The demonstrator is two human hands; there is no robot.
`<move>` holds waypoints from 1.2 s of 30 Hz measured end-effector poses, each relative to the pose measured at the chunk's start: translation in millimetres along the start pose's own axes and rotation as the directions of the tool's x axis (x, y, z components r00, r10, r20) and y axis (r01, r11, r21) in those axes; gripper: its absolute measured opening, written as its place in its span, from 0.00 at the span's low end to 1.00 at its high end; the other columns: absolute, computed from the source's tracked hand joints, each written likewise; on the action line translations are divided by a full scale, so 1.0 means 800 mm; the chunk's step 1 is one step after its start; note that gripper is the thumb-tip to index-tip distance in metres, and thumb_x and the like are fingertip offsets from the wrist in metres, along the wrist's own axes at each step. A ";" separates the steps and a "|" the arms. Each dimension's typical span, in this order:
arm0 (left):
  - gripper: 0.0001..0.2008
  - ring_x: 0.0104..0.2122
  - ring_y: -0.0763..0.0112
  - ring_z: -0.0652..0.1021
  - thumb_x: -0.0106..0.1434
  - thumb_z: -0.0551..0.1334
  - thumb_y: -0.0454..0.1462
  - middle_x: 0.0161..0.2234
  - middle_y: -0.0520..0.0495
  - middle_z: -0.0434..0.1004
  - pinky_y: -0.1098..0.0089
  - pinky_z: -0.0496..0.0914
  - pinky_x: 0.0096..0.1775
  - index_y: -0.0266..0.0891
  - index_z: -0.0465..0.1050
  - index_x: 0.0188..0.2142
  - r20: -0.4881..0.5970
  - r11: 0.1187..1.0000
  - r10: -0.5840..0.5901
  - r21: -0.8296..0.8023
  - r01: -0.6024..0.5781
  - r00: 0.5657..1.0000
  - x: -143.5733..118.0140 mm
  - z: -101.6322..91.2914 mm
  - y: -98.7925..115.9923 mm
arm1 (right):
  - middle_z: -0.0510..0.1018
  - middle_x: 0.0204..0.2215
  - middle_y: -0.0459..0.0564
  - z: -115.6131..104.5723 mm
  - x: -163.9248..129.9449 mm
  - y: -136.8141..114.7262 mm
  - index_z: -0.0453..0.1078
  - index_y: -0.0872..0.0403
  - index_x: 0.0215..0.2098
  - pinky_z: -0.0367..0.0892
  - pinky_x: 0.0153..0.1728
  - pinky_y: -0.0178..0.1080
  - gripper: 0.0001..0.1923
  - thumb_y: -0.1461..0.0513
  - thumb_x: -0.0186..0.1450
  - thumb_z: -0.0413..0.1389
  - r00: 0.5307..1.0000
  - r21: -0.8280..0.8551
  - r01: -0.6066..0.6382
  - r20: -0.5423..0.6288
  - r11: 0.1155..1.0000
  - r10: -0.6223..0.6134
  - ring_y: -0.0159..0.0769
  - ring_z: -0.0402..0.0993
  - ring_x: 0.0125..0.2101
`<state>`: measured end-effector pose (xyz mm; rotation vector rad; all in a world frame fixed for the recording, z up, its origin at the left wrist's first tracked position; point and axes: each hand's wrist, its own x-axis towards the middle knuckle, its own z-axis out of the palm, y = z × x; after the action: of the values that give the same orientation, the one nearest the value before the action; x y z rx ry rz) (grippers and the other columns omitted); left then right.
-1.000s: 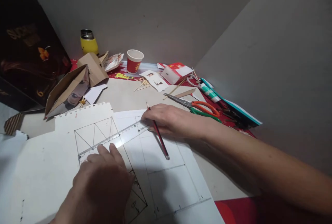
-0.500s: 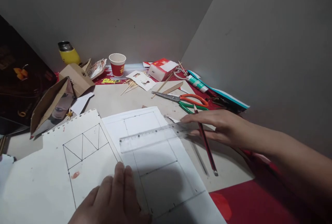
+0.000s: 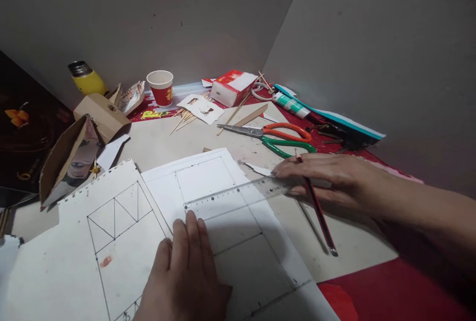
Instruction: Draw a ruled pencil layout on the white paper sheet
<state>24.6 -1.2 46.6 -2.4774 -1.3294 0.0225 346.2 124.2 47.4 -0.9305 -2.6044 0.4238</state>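
My left hand (image 3: 188,271) lies flat with fingers stretched out over the drawing papers, its fingertips at the left end of a clear ruler (image 3: 230,192). At the ruler's other end, my right hand (image 3: 330,177) pinches it between thumb and fingers. A dark red-and-black pencil (image 3: 318,212) is tucked in the same hand, point up and away from the paper. Under the ruler is a white sheet (image 3: 241,241) with pencilled rectangles. Beside it, on the left, a second sheet (image 3: 70,256) bears a truss drawing of straight lines and triangles, partly covered by my left hand.
Scissors (image 3: 256,132) with orange and green handles lie beyond my right hand. Further back stand a paper cup (image 3: 160,90), a red-and-white box (image 3: 232,88) and a yellow bottle (image 3: 89,82). Thin sticks (image 3: 186,120), a tube (image 3: 292,105) and folded cardboard (image 3: 102,115) lie around.
My left hand has moved right and up to the ruler's left end. The ruler's left end has shifted right along the sheet, with my right hand still on it. The view has shifted slightly.
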 end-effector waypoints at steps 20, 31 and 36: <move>0.38 0.51 0.42 0.79 0.66 0.59 0.57 0.54 0.23 0.77 0.55 0.72 0.53 0.21 0.76 0.54 -0.020 0.987 0.146 0.074 -0.144 0.989 0.003 0.016 -0.012 | 0.80 0.42 0.54 0.006 0.001 0.001 0.73 0.47 0.55 0.73 0.40 0.42 0.14 0.63 0.72 0.54 0.998 -0.013 -0.055 0.015 0.998 0.056 0.40 0.78 0.40; 0.40 0.52 0.41 0.77 0.65 0.60 0.58 0.55 0.20 0.75 0.54 0.69 0.54 0.18 0.74 0.56 -0.036 0.990 0.140 0.032 -0.139 0.990 0.004 0.016 -0.017 | 0.81 0.43 0.54 0.003 0.002 0.001 0.72 0.47 0.56 0.73 0.41 0.42 0.15 0.63 0.72 0.54 0.998 -0.047 -0.034 0.048 0.998 0.036 0.41 0.78 0.43; 0.40 0.53 0.44 0.76 0.66 0.59 0.58 0.56 0.21 0.75 0.55 0.68 0.55 0.20 0.74 0.57 -0.019 0.990 0.139 0.032 -0.138 0.990 0.004 0.016 -0.015 | 0.80 0.44 0.54 0.006 0.001 0.003 0.71 0.48 0.57 0.73 0.42 0.41 0.16 0.63 0.72 0.54 0.999 -0.066 -0.020 0.041 0.998 0.023 0.40 0.78 0.43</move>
<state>14.2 11.3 38.4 -2.5327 -1.1375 0.0484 344.9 125.9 42.5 -0.9823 -2.6629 0.3691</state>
